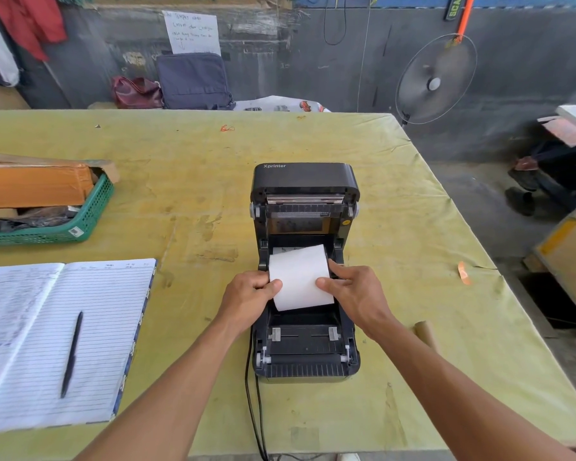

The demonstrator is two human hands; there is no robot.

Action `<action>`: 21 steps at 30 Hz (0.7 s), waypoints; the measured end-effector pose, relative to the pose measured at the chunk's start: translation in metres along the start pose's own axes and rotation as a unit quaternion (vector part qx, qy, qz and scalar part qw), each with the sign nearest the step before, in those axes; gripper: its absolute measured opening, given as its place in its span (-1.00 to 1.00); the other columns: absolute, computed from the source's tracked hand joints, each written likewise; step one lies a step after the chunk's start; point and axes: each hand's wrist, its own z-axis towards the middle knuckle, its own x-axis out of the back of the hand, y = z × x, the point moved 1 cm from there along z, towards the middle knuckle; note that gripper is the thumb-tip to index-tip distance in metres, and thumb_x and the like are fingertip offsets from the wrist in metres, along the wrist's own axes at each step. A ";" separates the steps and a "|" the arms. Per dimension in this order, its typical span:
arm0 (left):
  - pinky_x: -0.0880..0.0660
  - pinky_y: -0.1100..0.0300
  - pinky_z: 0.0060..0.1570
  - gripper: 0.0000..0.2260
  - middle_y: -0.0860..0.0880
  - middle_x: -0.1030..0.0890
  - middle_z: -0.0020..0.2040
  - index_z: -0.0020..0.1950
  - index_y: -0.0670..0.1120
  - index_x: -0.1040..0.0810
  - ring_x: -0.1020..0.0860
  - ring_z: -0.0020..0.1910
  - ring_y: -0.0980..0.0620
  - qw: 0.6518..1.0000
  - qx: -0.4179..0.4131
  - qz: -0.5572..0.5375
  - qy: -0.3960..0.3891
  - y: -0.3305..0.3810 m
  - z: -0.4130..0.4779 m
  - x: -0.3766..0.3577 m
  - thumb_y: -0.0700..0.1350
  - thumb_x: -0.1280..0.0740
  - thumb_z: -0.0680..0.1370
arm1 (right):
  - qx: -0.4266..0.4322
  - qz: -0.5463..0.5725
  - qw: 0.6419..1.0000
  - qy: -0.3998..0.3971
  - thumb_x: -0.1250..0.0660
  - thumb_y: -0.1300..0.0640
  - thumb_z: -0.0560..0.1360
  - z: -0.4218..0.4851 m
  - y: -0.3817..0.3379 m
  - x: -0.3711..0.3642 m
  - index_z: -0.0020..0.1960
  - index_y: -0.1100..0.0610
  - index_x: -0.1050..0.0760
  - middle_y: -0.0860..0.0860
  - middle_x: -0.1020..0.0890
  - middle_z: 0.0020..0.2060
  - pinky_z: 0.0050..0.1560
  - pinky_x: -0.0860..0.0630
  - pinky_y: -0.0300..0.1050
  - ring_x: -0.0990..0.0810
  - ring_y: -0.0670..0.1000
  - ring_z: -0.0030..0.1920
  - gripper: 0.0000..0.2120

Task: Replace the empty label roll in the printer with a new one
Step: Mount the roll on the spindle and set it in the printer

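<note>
Gripping fat white label roll (300, 277) w/ both hands (248, 296) (354, 292).

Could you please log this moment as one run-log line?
printer: lid open | label roll: white, at the roll bay, gripped by left hand and right hand | cardboard core: on table, right of printer
</note>
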 end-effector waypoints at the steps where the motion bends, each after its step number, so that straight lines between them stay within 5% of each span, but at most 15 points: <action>1: -0.25 0.12 -0.24 -0.61 -0.30 -0.56 -0.11 -0.27 -0.39 -0.46 -0.50 -0.13 -0.22 1.000 -0.001 0.001 0.002 0.000 0.000 0.000 -0.08 -0.37 0.56 | 0.003 -0.005 1.000 0.002 -0.48 0.13 0.49 0.000 0.000 0.000 0.38 0.22 -0.46 0.10 -0.69 0.12 -0.10 -0.53 -0.38 -0.67 0.04 0.05 -0.50; 7: -0.15 0.22 -0.39 -0.54 -0.01 -0.30 -0.42 -0.43 -0.16 -0.25 -0.25 -0.43 0.12 1.000 -0.006 -0.002 0.019 0.012 0.002 -0.003 -0.07 -0.40 0.54 | -0.006 0.011 1.000 0.022 -0.48 0.09 0.48 0.002 0.003 0.005 0.37 0.16 -0.50 0.11 -0.67 0.17 0.18 -0.60 -0.04 -0.66 0.06 0.07 -0.51; 12: -0.13 0.33 -0.49 -0.51 0.11 -0.18 -0.51 -0.45 -0.06 -0.17 -0.18 -0.52 0.15 0.999 -0.007 0.016 0.044 0.022 0.002 -0.005 -0.07 -0.41 0.53 | -0.016 0.037 0.999 0.030 -0.48 0.09 0.48 0.003 0.006 0.005 0.37 0.18 -0.49 0.08 -0.68 0.15 0.21 -0.59 -0.01 -0.66 0.04 0.09 -0.50; 16: -0.23 0.37 -0.43 -0.48 0.15 -0.19 -0.54 -0.46 -0.04 -0.14 -0.37 -0.48 0.15 0.998 0.004 0.028 0.053 0.028 0.003 -0.002 -0.06 -0.41 0.53 | -0.009 0.057 0.998 0.024 -0.48 0.09 0.49 0.001 0.009 0.003 0.32 0.13 -0.55 0.03 -0.69 0.14 0.23 -0.58 0.03 -0.66 0.00 0.10 -0.59; 21: -0.23 0.29 -0.41 -0.48 0.12 -0.13 -0.63 -0.49 -0.04 -0.15 -0.18 -0.57 0.15 0.997 0.014 0.035 0.071 0.028 -0.006 -0.004 -0.10 -0.41 0.53 | 0.003 0.040 0.999 0.020 -0.48 0.07 0.48 0.001 0.011 0.002 0.34 0.13 -0.53 0.03 -0.68 0.16 0.24 -0.57 -0.01 -0.65 -0.03 0.12 -0.54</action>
